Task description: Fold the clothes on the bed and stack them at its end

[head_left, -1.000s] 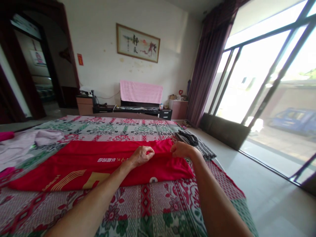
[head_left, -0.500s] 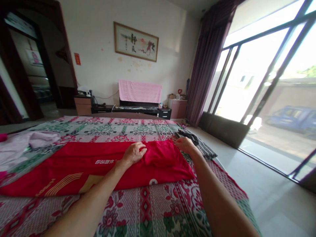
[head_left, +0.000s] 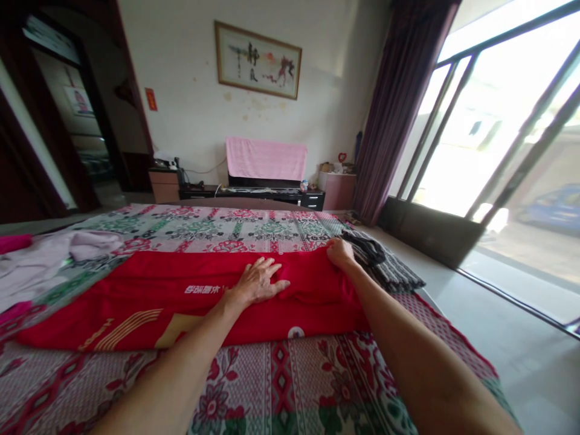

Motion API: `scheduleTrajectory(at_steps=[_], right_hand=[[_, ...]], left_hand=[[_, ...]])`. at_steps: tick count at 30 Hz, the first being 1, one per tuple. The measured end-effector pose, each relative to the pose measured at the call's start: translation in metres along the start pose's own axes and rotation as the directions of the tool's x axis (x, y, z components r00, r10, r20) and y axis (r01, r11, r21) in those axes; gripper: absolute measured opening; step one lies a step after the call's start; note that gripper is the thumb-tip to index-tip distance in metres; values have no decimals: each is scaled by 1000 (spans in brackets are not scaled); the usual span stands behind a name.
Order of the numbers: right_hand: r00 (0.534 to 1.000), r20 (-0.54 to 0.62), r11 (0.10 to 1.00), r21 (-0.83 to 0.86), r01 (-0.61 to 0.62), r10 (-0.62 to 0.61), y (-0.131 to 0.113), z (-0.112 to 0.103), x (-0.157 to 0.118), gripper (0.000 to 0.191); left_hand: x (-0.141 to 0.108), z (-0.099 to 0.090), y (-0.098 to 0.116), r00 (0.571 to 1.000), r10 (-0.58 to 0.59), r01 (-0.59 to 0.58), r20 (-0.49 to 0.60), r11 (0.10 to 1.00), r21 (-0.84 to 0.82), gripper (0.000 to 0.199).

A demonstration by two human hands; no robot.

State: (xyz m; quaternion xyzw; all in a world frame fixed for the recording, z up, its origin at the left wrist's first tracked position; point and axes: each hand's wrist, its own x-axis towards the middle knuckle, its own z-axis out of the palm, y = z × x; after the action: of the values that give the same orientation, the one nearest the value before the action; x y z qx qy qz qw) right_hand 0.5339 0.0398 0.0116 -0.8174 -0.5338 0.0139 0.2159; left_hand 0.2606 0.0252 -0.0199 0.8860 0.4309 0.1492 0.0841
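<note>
A red shirt [head_left: 149, 275] with white lettering and gold stripes lies folded into a long strip across the patterned cloth. My left hand [head_left: 260, 281] rests flat on top of it, fingers spread, right of the lettering. At the strip's far right corner, my right hand [head_left: 341, 254] is closed on the shirt's edge; its fingertips are partly hidden. Between the two hands the red fabric is loosely bunched. A small round white badge [head_left: 296, 332] shows on the near edge of the shirt.
The flowered cloth [head_left: 235, 386] covers the surface beneath. Dark striped folded clothing [head_left: 392, 269] lies just beyond my right hand. Pale pink clothing [head_left: 49, 260] is heaped at the left. Farther back stands a low cabinet [head_left: 312, 200] with a pink towel [head_left: 267, 160] above it.
The view has shifted, so the scene sits farther right in the picture. My left hand's fingers have spread flatter on the shirt. My right hand stays at the far right corner.
</note>
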Motion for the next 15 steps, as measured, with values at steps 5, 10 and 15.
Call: scheduleTrajectory(at_steps=[5,10,15], right_hand=[[997,-78,1000,15,-11,12,10,10,6,37],[997,-76,1000,1,-12,12,14,9,9,37],[992,-54,992,-68,106,-110,-11,-4,-3,39]], left_hand=[[-2,-5,4,997,-25,26,69,999,-20,73],[-2,-10,7,990,-43,41,131,999,15,82],[-2,-12,9,985,-73,71,155,997,20,88]])
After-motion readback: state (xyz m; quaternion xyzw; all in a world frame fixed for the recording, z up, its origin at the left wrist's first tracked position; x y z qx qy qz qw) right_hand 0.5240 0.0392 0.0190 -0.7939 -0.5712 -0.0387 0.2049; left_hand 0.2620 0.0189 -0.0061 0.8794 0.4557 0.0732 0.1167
